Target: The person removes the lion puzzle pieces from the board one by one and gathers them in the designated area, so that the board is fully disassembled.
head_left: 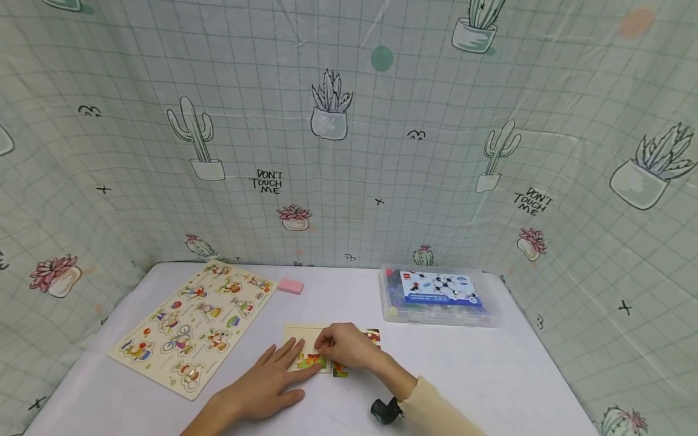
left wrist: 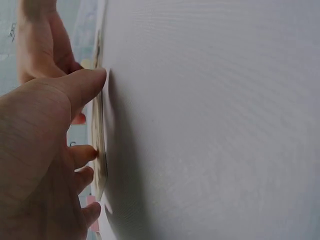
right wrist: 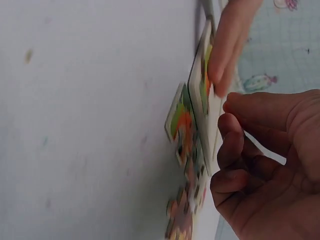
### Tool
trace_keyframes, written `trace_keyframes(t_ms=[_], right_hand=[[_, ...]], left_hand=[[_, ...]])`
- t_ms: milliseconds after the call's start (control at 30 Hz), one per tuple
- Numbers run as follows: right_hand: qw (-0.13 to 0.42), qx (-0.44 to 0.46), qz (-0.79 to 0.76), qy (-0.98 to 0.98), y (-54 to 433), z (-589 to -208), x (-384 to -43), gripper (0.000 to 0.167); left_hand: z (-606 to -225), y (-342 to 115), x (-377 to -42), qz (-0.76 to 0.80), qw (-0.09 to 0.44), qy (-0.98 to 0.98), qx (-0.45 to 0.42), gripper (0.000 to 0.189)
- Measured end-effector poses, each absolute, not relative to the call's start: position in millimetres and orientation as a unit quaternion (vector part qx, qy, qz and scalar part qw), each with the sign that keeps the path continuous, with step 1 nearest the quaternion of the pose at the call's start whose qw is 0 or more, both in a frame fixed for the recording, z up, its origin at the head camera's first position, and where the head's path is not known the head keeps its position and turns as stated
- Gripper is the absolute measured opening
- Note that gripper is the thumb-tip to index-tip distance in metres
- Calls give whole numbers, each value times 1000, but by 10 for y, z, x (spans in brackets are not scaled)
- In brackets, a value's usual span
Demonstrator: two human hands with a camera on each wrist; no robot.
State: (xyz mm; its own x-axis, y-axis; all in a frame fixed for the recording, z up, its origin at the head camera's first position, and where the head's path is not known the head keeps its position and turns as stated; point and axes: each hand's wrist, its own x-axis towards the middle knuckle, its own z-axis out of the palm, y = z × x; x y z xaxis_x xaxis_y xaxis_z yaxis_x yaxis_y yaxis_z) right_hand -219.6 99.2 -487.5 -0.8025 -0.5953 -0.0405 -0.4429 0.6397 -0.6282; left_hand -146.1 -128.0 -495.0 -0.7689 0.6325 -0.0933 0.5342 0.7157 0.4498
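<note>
A small wooden jigsaw tray (head_left: 305, 333) lies on the table, with colourful joined pieces (head_left: 309, 361) along its near side. My left hand (head_left: 267, 383) is spread flat, its fingers resting on the tray's left and near edges. Over the tray, my right hand (head_left: 346, 346) has its thumb and fingers curled together in a pinch. A pale sliver of what looks like a puzzle piece (left wrist: 86, 63) shows at those fingertips in the left wrist view; the rest is hidden. Loose puzzle pieces (right wrist: 180, 125) lie beside the tray's right side, partly under my right hand.
A large wooden picture board (head_left: 196, 327) with cartoon figures lies at the left. Behind it is a pink block (head_left: 291, 286). A clear plastic case (head_left: 440, 297) with a blue-and-white label stands at back right. Near my right forearm lies a small black object (head_left: 385, 411).
</note>
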Motion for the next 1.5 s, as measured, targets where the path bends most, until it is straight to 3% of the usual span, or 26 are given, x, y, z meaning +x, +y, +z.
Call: trace_keyframes(t_ms=[400,1233,1500], right_hand=[[124,-336,-264,896,775,-4912,-2142,24],[120,-325,-280,895,722,-4944,-2148,17],[150,-297,-344,878,708,-4921,-2168,8]], left_hand=[[-4996,-1257,-1502,202,130,922,304,49],[-5005,-1258,-1491,203,123,921,309,46],[-4995,-1271,-1492,198,125,920,314,46]])
